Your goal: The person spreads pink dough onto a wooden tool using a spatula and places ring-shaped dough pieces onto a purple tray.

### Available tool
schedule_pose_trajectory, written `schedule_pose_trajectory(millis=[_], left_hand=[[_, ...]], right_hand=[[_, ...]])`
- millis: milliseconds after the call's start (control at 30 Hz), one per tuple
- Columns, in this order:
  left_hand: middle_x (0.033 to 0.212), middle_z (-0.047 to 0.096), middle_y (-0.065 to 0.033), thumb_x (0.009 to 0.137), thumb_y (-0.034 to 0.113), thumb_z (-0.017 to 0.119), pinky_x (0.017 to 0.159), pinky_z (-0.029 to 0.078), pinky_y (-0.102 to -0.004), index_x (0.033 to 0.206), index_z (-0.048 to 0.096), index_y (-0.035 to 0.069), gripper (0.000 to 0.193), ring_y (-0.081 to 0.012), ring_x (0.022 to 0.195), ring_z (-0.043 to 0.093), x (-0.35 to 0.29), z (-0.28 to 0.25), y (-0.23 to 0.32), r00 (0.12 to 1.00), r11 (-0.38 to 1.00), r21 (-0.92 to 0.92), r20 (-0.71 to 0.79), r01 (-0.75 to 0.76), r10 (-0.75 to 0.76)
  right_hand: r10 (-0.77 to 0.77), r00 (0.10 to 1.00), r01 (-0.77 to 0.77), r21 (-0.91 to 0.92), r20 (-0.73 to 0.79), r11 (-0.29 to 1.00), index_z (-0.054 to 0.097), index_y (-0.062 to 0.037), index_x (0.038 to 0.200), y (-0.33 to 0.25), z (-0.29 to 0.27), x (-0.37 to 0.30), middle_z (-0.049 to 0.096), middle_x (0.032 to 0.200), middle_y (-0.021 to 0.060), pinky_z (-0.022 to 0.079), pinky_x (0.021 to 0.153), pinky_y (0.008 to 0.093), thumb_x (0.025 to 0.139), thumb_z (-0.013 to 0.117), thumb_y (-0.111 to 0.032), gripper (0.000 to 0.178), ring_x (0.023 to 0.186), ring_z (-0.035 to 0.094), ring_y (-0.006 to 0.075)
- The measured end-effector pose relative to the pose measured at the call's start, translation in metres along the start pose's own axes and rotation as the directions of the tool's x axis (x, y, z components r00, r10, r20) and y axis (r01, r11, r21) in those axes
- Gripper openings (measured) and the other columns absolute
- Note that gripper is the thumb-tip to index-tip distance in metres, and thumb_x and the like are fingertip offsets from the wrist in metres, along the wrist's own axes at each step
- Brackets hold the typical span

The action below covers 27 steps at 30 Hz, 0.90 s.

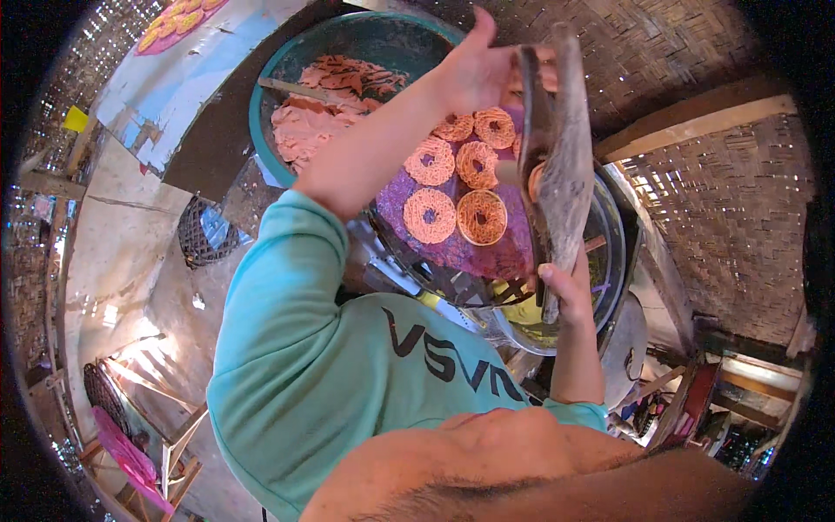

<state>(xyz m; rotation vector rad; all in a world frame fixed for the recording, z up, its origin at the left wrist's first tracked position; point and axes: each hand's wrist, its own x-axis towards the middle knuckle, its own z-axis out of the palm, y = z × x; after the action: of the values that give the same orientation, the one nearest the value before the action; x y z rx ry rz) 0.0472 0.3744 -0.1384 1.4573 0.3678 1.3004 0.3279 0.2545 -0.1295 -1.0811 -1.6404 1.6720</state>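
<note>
A long, weathered wooden press point(565, 157), made of two levers, is held over a purple sheet point(396, 196). My left hand point(487, 74) is at its far end, thumb stretched out and fingers hooked round the wood, partly hidden. Lower down, my right hand point(567, 291) grips the near end with its thumb on top. Several orange rings of fine dough strands lie on the sheet, among them a ring point(429, 217) at the near left. Beside it, another ring point(481, 217) has a pale band round its edge. The press hides part of the sheet.
A green basin point(265, 113) at the far left holds orange dough point(309, 130) and a flat stick. Under the right forearm is a clear tub point(619, 252) with something yellow inside. Woven walls point(713, 200) stand close on the right. A dark basket point(207, 233) sits at the left.
</note>
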Motion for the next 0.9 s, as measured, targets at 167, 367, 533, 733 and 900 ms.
schedule_pose_trajectory(millis=[167,367,533,733,900], left_hand=[[0.114,0.052,-0.0115,0.071,0.028,0.066,0.09,0.038,-0.0331,0.125,0.037,0.002,0.067,-0.0181,0.108,0.047,-0.058,0.053,0.01,0.979,0.601,0.796,0.056,0.073,-0.194],[0.113,0.052,-0.0116,0.071,0.028,0.066,0.09,0.038,-0.0333,0.124,0.037,0.002,0.066,-0.0188,0.107,0.047,-0.127,0.027,0.015,0.94,0.704,0.692,-0.325,0.161,0.104],[0.112,0.053,-0.0117,0.071,0.028,0.065,0.09,0.038,-0.0335,0.123,0.038,0.002,0.065,-0.0193,0.106,0.048,-0.193,0.002,0.05,0.789,0.84,0.531,-0.561,0.111,0.25],[0.111,0.053,-0.0118,0.071,0.027,0.065,0.09,0.039,-0.0337,0.123,0.038,0.002,0.064,-0.02,0.106,0.048,-0.234,-0.001,0.073,0.668,0.874,0.484,-0.663,0.04,0.337],[0.11,0.053,-0.0119,0.071,0.027,0.065,0.089,0.039,-0.0339,0.122,0.039,0.002,0.063,-0.0205,0.105,0.048,-0.241,0.001,0.075,0.632,0.874,0.485,-0.685,0.025,0.362]], right_hand=[[-0.232,0.973,0.232,0.018,-0.005,0.972,0.026,0.0022,0.127,0.006,0.031,0.013,0.044,0.116,0.013,0.031,0.093,0.0354,0.068,0.065,-0.04,0.083,0.11,0.042,0.0223],[-0.473,0.875,0.321,-0.852,0.1,0.414,0.023,-0.001,0.132,0.032,0.069,0.025,0.021,0.136,0.0207,0.016,0.1,0.0517,0.068,0.055,-0.056,0.091,0.125,0.018,0.0405],[-0.3,0.943,0.206,-0.96,0.143,0.189,0.027,-0.0022,0.131,0.06,0.089,0.02,0.013,0.141,0.0157,0.005,0.098,0.0606,0.068,0.051,-0.06,0.089,0.129,0.005,0.0385],[-0.274,0.942,0.232,-0.965,0.191,0.125,0.03,-0.0032,0.13,0.066,0.089,0.027,0.014,0.141,0.0137,0.005,0.098,0.0607,0.067,0.049,-0.062,0.088,0.129,0.007,0.0378],[-0.264,0.954,0.208,-0.945,0.14,0.254,0.032,-0.0106,0.131,0.059,0.079,0.025,0.015,0.141,0.0134,0.006,0.099,0.0586,0.072,0.054,-0.051,0.074,0.13,0.007,0.0366]])
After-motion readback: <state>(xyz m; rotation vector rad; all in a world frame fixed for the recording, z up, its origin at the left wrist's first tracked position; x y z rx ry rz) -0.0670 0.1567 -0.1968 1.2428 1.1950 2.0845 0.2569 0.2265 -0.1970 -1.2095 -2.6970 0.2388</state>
